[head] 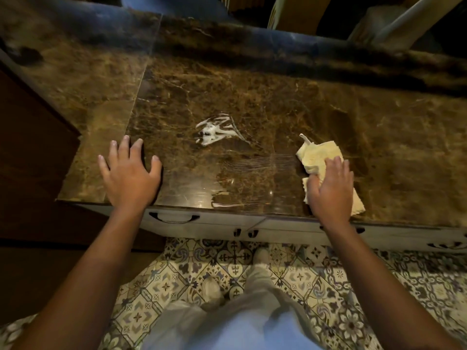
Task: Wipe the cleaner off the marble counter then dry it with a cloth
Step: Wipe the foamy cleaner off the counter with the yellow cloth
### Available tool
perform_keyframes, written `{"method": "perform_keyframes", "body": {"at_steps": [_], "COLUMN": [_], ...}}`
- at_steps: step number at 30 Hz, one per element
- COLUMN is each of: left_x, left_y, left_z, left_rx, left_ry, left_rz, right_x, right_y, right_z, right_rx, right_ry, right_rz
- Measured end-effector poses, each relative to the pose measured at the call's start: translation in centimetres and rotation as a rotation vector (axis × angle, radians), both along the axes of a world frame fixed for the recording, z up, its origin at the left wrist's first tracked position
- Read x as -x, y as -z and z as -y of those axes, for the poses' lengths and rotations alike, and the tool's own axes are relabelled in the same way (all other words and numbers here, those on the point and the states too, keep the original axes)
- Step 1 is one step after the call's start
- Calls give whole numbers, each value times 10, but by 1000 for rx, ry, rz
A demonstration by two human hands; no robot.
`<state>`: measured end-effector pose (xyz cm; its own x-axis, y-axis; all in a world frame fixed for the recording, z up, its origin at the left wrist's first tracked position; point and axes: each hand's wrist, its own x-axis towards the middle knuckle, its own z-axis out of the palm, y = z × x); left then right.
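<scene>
Right hand (331, 190) pressed flat on cloth (317, 157); left hand (130, 176) splayed flat on marble counter (278, 97)

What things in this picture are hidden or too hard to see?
- Cloth: in the head view, the right hand lies on it and hides its middle.
- Marble counter: its right end is cut off by the picture's edge, and its far edge is dark and blurred.
- Cleaner: a white smear; what kind it is cannot be told.
- Left hand: flat on the counter; its palm is hidden.
</scene>
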<state>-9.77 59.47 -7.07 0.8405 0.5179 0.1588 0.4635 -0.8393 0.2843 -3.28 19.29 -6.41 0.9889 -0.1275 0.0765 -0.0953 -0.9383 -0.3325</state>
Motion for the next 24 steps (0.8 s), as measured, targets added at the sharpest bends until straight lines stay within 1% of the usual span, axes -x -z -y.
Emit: {"method": "perform_keyframes", "body": {"at_steps": [2, 5, 10, 12, 13, 15, 17, 20, 22, 24], "left_x": [0, 0, -1, 0, 0, 1, 0, -1, -1, -1], "left_y": [0, 1, 4, 3, 3, 3, 1, -1, -3, -3], "left_z": [0, -1, -3, -4, -4, -4, -2, 1, 0, 0], "left_rx": [-2, -6, -6, 4, 6, 8, 9, 7, 1, -3], "left_ry": [-5, 0, -2, 4, 8, 11, -2, -17, -16, -11], "left_rz": [5, 6, 11, 12, 12, 10, 11, 13, 6, -9], "right_x": [-7, -17, -34, -48, -60, -87, -116, -153, -168, -174], "right_y": [2, 4, 3, 2, 1, -1, -2, -6, -10, -16], "right_z": [-26, -74, -158, -172, -171, -157, -141, -144, -163, -183], "right_rx": [2, 9, -2, -43, -60, -81, -91, -114, -138, -190], "right_ry": [10, -67, -344, -455, -477, -451, -370, -301, -346, -471], "right_rz": [-3, -8, -2, 23, 32, 50, 60, 51, 31, 21]}}
